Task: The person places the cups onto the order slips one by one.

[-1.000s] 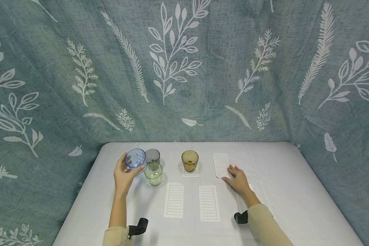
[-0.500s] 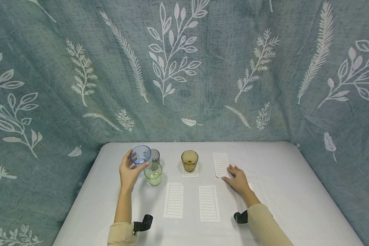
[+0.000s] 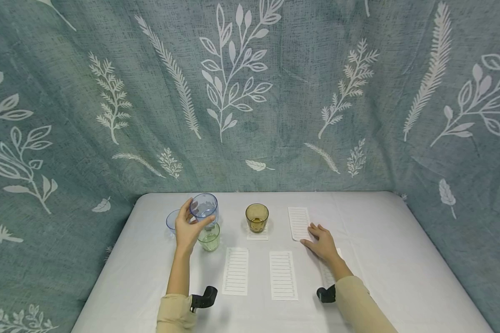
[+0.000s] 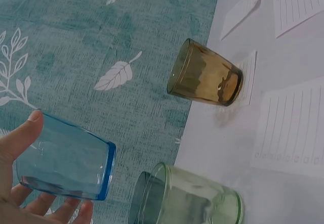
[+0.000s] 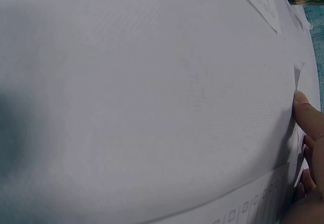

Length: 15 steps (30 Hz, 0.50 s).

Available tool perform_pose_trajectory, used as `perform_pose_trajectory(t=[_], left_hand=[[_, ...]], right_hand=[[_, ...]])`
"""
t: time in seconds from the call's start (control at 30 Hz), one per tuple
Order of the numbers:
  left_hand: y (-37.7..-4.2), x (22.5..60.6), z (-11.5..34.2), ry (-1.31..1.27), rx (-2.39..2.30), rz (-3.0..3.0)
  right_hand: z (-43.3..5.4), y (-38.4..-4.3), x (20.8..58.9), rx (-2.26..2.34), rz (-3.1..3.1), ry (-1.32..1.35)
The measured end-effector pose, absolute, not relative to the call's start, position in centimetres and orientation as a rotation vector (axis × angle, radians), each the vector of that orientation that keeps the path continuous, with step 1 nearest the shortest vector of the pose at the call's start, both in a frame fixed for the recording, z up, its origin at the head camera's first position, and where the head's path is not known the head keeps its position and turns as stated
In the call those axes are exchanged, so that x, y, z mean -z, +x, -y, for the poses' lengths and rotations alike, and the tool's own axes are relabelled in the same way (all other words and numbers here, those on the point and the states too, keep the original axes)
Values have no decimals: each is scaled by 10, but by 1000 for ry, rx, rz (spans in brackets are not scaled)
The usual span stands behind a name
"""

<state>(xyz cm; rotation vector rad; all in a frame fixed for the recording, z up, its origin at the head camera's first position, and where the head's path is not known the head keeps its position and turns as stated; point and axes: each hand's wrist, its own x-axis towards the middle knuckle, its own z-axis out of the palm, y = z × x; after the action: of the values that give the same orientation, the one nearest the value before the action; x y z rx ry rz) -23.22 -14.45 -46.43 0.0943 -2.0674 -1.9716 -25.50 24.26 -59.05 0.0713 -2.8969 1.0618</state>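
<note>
In the head view my left hand [image 3: 188,231] holds a blue glass [image 3: 205,208] up off the table, thumb on one side and fingers on the other. The left wrist view shows this blue glass [image 4: 66,158] tilted in the grip. A green glass [image 3: 209,238] stands just below it, with a grey glass [image 4: 136,198] partly hidden behind the green one in the left wrist view. My right hand [image 3: 322,245] rests at the lower right edge of a lined paper card [image 3: 299,223]. Its thumb [image 5: 306,113] touches the card's edge.
An amber glass [image 3: 257,218] stands on another lined card. A second blue glass [image 3: 172,221] is left of my left hand, partly covered. Two lined cards [image 3: 235,271] lie nearer, and one more card [image 3: 328,273] is partly under the right forearm. A leaf-patterned curtain [image 3: 241,171] hangs behind.
My left hand has lifted the blue glass and carried it right, in front of the grey glass, uncovering another blue glass at the left. The right hand stays in place.
</note>
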Motion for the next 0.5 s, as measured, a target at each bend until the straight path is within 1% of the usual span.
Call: perform_pose_trajectory(t=[0.5], left_hand=[[-246, 460, 113, -4, 2035, 2041]], right_hand=[[-244, -256, 591, -1051, 2896, 93]])
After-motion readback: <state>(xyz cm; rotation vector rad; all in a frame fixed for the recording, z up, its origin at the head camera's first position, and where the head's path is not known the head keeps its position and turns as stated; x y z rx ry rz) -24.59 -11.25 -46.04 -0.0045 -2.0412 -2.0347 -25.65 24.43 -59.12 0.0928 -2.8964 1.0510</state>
